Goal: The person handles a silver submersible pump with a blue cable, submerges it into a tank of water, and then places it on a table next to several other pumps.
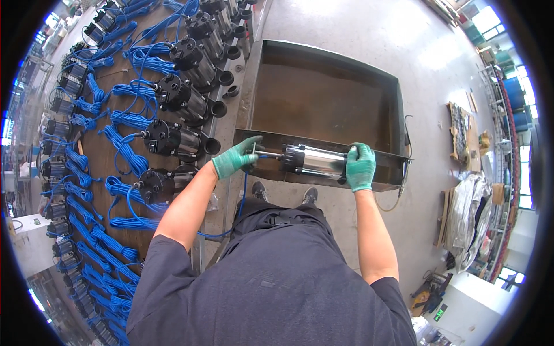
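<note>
A submersible pump (320,161) with a shiny steel body and black ends lies on its side over the narrow near section of a metal tank (400,115). My right hand (360,167), in a green glove, is closed around the black right end. At the other end, my green-gloved left hand (236,157) is closed on a metal handle or rod joined to the pump; its exact shape is partly hidden by the fingers. From near that hand a blue cable (244,190) runs down and off to the left.
Brownish water (323,98) fills the tank's wider far section. On my left, similar pumps (183,99) stand in rows on a brown table, with coiled blue cables (128,150) between them. A hose (392,206) hangs by the tank's right end. Silver sheeting (466,216) lies further right.
</note>
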Demonstrator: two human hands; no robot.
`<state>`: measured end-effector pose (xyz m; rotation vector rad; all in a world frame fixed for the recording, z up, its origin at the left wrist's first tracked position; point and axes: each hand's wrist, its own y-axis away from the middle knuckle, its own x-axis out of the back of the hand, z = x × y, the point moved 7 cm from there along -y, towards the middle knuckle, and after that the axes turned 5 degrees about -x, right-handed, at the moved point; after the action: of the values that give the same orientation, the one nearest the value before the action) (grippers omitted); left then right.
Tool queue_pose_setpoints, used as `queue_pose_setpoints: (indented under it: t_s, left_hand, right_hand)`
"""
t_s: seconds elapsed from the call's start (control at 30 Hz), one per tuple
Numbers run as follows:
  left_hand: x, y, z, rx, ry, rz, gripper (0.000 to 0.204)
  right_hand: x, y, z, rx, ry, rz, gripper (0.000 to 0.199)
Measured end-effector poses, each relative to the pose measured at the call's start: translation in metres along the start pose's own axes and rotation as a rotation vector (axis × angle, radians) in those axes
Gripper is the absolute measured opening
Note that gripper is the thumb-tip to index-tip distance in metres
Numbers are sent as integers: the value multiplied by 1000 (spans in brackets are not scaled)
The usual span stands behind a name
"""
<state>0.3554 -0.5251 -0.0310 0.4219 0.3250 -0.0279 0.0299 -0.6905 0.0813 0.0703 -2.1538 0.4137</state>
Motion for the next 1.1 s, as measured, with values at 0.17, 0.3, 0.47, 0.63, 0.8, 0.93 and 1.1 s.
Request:
queue_pose_setpoints:
  t_s: [0.17, 0.3, 0.47, 0.63, 0.8, 0.93, 1.1]
  left_hand:
    - [11, -22, -5, 122, -1205, 121, 53]
    - [-4, -7, 1, -81, -313, 91, 62]
    - [11, -8, -1, -196, -835, 144, 61]
    - [0, -3, 5, -109, -487, 137, 42]
    - [-8, 1, -5, 100, 275, 58, 41]
    - [-3, 2, 3, 145, 144, -22, 52]
    - [6, -12, 5, 89, -376, -121, 33]
  right_hand:
    - [-2, 1, -1, 3, -1, 3, 13]
    - [0, 1, 0, -1, -6, 11, 13]
    - [0, 1, -2, 11, -9, 9, 12]
    - [1, 2, -2, 14, -8, 18, 12]
    - [1, 2, -4, 20, 0, 12, 11]
    - [-2, 1, -1, 12, -12, 4, 12]
    - [-1, -1, -2, 18, -12, 21, 12]
